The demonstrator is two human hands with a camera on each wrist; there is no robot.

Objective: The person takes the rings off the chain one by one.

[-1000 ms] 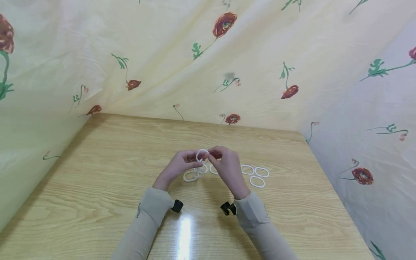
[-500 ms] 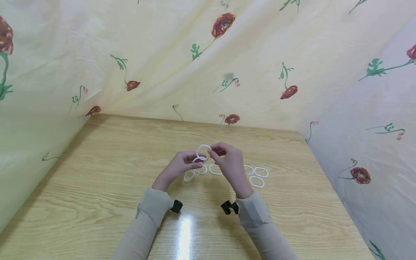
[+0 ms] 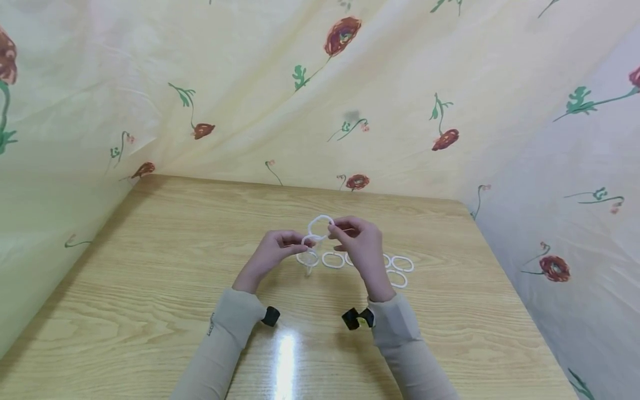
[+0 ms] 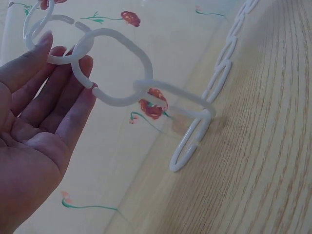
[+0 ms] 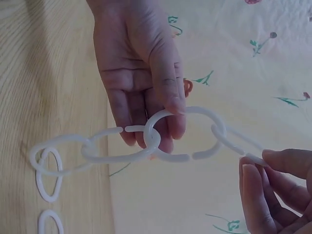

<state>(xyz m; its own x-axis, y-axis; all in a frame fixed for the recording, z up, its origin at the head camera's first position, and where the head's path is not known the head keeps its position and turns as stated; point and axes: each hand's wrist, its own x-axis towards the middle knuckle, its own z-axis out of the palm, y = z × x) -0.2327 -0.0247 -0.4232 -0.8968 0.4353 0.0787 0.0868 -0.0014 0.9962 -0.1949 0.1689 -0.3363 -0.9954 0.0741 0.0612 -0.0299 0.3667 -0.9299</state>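
white chain (image 5: 148, 132): smooth oval plastic links, small slits in several. held in air above wooden table (image 3: 190, 239); right hand (image 3: 361, 247) pinches end link, left hand (image 3: 274, 253), fingers half curled, pinches next. long axis slopes from right fingertips down-left, then droops tableward.

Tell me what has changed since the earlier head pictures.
The right hand moved rightward and slightly up in the head view, drawing the end link of the white chain away from the left hand. The chain's hanging end swung right. Nothing was plainly taken up or let go. The left hand stayed nearly in place, holding the chain; the loose oval links lie on the wooden table as before.
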